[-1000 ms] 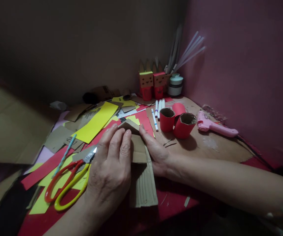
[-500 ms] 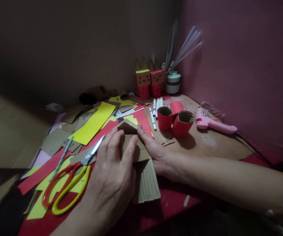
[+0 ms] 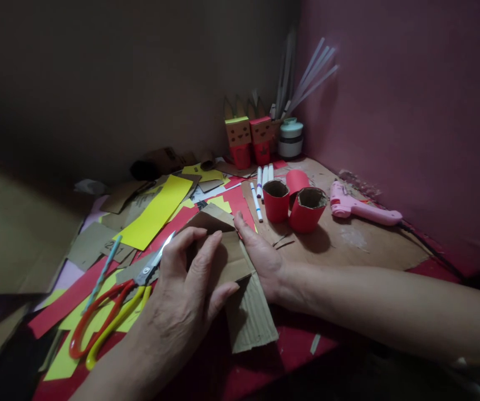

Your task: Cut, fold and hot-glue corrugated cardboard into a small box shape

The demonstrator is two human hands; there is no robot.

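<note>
A folded piece of brown cardboard is between my hands at the front of the table, its ribbed flap hanging toward me. My right hand grips it along the right edge, thumb up and other fingers hidden behind. From the left, my left hand has its curled fingers on the folded panel, with the thumb lower down near the fold. Just beside my left wrist lie scissors with one red and one yellow handle, on paper scraps.
Red-covered cardboard tubes stand right of centre beside several markers. A pink glue gun lies at the right. Yellow paper and scraps cover the left. Behind are two box-headed figures and a lidded jar.
My left fingers have loosened and bent more, with the thumb now showing lower on the cardboard. The panel's face is more exposed and its flap has swung slightly right. The view has shifted a little.
</note>
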